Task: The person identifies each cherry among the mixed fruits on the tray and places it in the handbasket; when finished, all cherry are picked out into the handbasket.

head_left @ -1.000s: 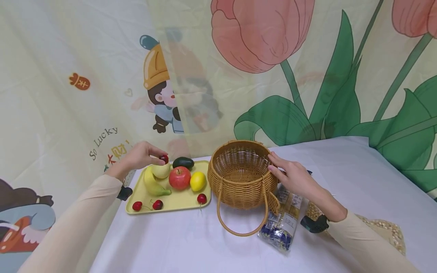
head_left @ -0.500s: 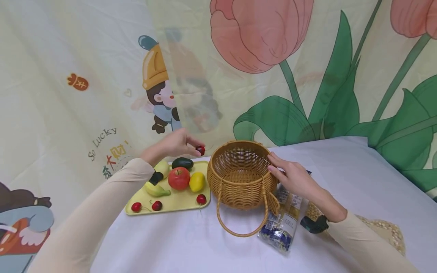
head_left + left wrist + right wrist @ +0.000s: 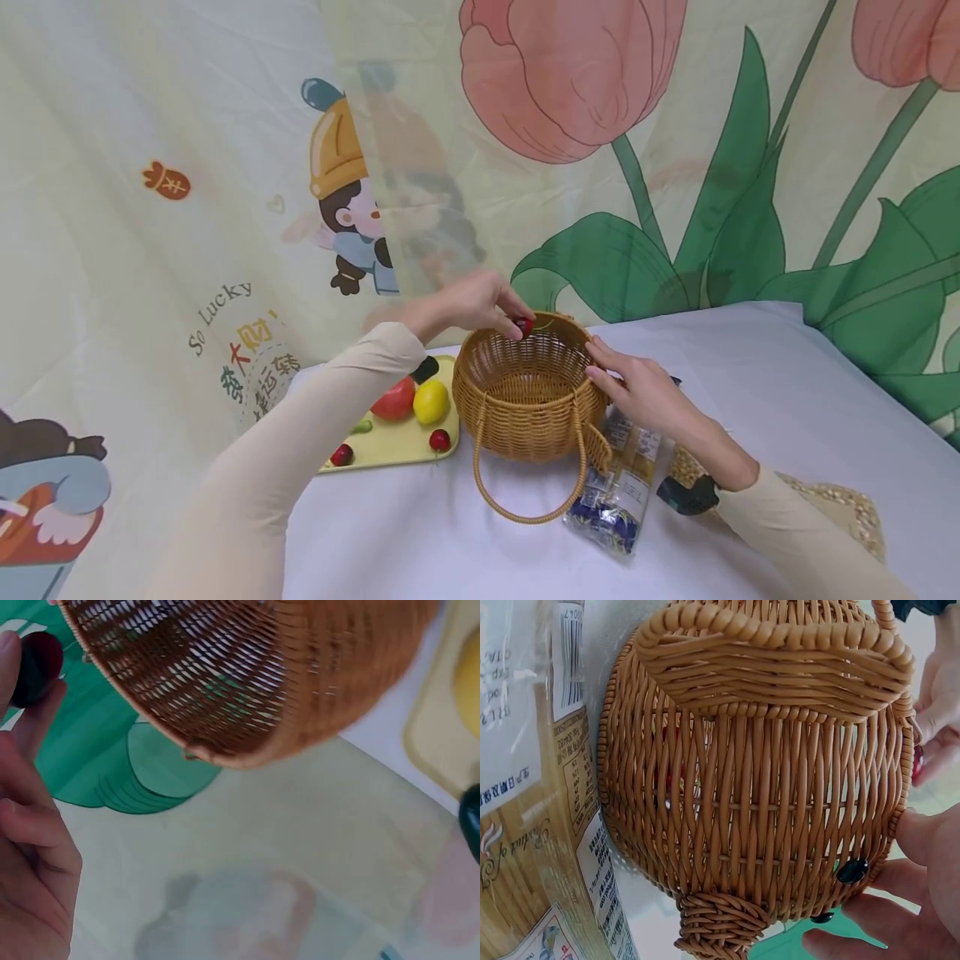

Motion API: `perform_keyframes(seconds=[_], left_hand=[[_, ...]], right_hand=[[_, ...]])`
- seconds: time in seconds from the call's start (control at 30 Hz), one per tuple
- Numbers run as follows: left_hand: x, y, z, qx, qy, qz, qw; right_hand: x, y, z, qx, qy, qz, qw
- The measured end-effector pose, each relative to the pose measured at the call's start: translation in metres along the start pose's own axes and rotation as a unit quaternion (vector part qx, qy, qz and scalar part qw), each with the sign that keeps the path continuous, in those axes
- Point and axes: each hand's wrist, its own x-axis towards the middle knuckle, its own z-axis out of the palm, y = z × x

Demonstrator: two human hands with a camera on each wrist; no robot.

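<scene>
My left hand [image 3: 480, 302] pinches a dark red cherry [image 3: 524, 326] between thumb and fingertips, over the back rim of the wicker basket [image 3: 536, 429]. The cherry's thin stem points right. In the left wrist view the cherry [image 3: 41, 666] is beside the basket's opening. My right hand [image 3: 647, 390] rests on the basket's right rim with its fingers extended. The right wrist view has its fingertips against the basket's edge, near a black bead. No fruit shows inside the basket in the head view. Its looped handle hangs down in front.
Left of the basket, a yellow tray [image 3: 397, 447] holds a red fruit [image 3: 393, 403], a lemon [image 3: 431, 402], and cherries; my left forearm hides the rest. A clear pack of pasta [image 3: 621, 492] lies at the basket's right, beside a bean-filled packet [image 3: 840, 504].
My left hand has carried the cherry rightward from above the tray to over the basket's back rim. The right hand has stayed on the basket's rim.
</scene>
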Motion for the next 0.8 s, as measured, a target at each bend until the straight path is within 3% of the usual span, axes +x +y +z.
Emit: perform_keyframes(seconds=[0.27,0.53,0.8], left_hand=[[0.031,0.000,0.009,-0.005,-0.050,-0.006,0.9987],[0.057,-0.006,0.028,-0.033,-0.047,0.001,0.9984],[0.072,-0.010,0.048,-0.016,-0.042,0.009,0.9989]], right_hand=[[0.000,-0.001,0.000,-0.001,-0.002,0.005,1.000],[0.000,-0.001,0.000,-0.004,-0.005,0.006,1.000],[0.000,0.000,0.000,-0.005,0.003,-0.006,1.000]])
